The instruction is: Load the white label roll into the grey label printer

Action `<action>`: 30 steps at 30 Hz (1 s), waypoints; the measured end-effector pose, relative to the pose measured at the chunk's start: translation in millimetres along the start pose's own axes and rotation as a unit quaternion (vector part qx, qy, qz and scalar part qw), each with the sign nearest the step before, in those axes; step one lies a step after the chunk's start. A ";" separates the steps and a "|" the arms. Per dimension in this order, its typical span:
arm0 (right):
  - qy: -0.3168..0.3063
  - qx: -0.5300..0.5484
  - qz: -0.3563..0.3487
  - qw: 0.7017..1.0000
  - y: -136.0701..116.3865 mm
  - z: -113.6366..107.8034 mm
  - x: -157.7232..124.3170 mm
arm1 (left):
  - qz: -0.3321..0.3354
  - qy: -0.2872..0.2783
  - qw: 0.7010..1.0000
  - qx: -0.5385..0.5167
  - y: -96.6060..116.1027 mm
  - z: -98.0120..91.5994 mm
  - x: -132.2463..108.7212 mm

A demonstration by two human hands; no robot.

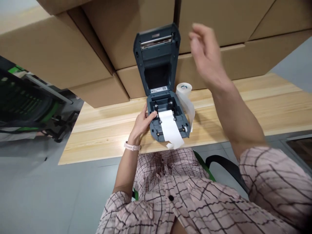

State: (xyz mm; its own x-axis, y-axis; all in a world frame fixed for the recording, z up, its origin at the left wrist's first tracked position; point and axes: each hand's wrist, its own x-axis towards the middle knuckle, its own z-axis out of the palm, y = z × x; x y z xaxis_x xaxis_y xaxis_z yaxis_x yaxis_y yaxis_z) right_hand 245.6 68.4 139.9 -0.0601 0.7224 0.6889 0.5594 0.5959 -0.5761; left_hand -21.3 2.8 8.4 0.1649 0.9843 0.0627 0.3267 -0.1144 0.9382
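Observation:
A dark grey label printer (154,130) sits on the wooden table with its lid (159,58) raised. A strip of white label paper (170,126) runs through its open body and hangs over the front, its end torn unevenly. My left hand (143,122) grips the printer's left side, thumb on the top rim and fingers along the side wall. Raised to the right of the lid, my right hand (207,53) is slightly blurred, with loosely bent fingers and nothing visible in them. A roll of white labels (183,88) stands beside the printer, its loose tail curling forward.
Large cardboard boxes (146,32) stand along the back of the wooden table (102,130), close behind the lid. At the left is a black and green chair (26,104). The table's front edge lies close to my lap.

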 end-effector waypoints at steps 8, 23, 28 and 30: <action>-0.054 0.153 0.071 0.984 10.3 37.3 28.9 | -0.030 0.161 0.986 0.034 5.3 -30.2 -65.1; -0.117 -0.024 -0.040 0.992 -3.5 21.8 -186.9 | 0.384 0.116 0.882 0.247 10.1 35.1 -74.3; -0.102 -0.034 -0.049 0.993 -0.3 26.5 -193.0 | 0.359 0.156 0.896 0.211 2.7 44.6 -66.8; -0.103 -0.033 -0.043 0.993 0.2 27.7 -194.0 | 0.352 0.172 0.894 0.218 3.9 46.7 -65.3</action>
State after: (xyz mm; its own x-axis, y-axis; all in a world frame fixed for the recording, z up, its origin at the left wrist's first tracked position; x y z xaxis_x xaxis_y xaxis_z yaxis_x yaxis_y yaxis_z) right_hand 234.5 -62.0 -6.1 -0.2736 0.7298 0.6265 0.5970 0.6396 -0.4843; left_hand 12.6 -68.2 -7.9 0.2008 0.6226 0.7563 0.5994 -0.6888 0.4079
